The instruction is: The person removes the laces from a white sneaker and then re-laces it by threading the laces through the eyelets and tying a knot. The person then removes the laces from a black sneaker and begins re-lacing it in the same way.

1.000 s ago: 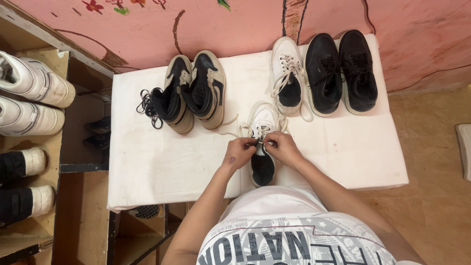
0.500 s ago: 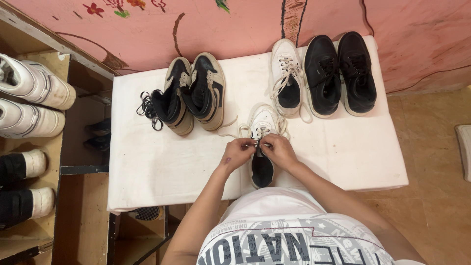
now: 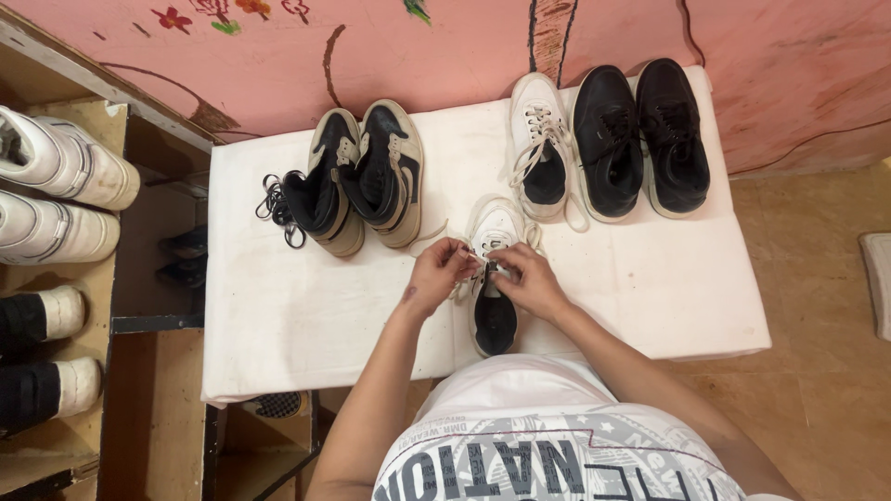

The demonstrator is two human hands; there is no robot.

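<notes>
1. The scene is evenly and fairly brightly lit, with warm, soft light from overhead.
2. Shadows are short and faint beside the shoes on the white table (image 3: 306, 315).
3. The shelf compartments (image 3: 158, 408) at the left are dim.
4. The focus is sharp throughout, with no glare and slight wide-angle stretching at the edges.

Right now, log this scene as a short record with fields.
surface: white table against a pink wall
left hand: fingers pinching a white lace
right hand: fingers on the laces of the white sneaker
behind, left: black-and-tan pair, loose black lace
behind, right: single white sneaker, black pair
far left: wooden rack holding shoes
</notes>
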